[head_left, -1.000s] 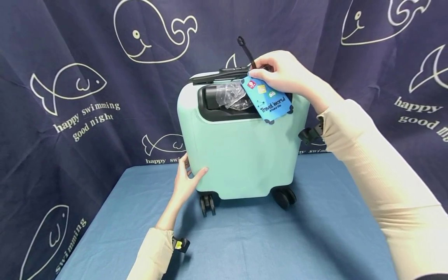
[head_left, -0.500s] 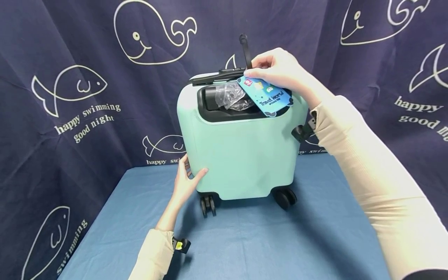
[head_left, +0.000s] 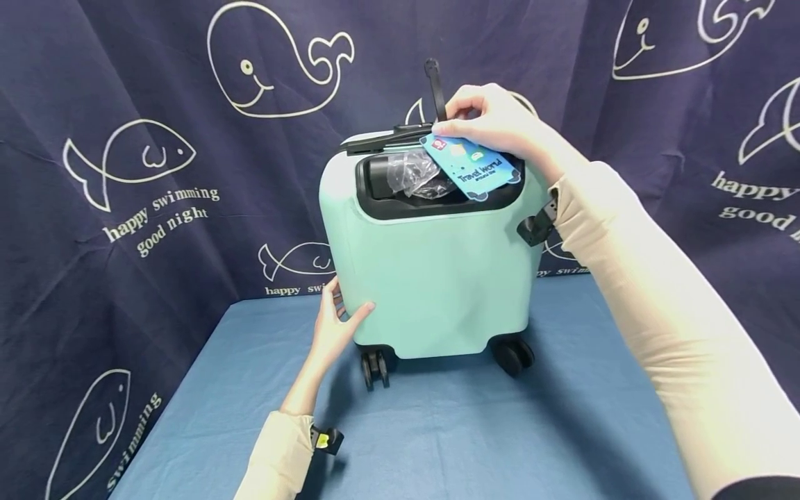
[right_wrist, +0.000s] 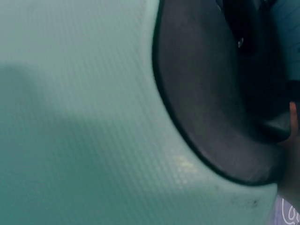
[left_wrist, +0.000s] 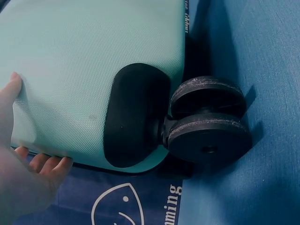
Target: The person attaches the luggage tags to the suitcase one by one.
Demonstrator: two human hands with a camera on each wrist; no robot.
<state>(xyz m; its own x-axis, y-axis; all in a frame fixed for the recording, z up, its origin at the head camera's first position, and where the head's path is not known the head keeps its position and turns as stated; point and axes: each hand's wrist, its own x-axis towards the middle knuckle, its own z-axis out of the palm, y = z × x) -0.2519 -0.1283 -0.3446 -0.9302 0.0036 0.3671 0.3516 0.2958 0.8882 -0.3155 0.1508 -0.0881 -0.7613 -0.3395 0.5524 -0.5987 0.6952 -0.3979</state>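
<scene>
A mint-green suitcase (head_left: 431,285) stands upright on its wheels. My left hand (head_left: 331,330) holds its lower left side, thumb on the front and the other fingers round the side. In the left wrist view, those fingers (left_wrist: 47,164) lie along the shell near a black double wheel (left_wrist: 208,138). My right hand (head_left: 500,121) pinches a blue luggage tag (head_left: 478,170) at the top. Its black strap (head_left: 435,90) sticks up above the thumb, beside the black carry handle (head_left: 381,142). The right wrist view shows mostly green shell (right_wrist: 84,122) and the black recess (right_wrist: 197,93); the tag is hidden there.
Crumpled clear plastic (head_left: 412,173) sits in the black recess under the handle. A blue cloth (head_left: 437,430) covers the table. Dark blue curtains (head_left: 156,62) with whale and fish drawings stand close behind and at the left.
My right hand has shifted slightly left with the tag, which now lies flatter over the recess. The strap has swung more upright. My left hand keeps its hold on the suitcase.
</scene>
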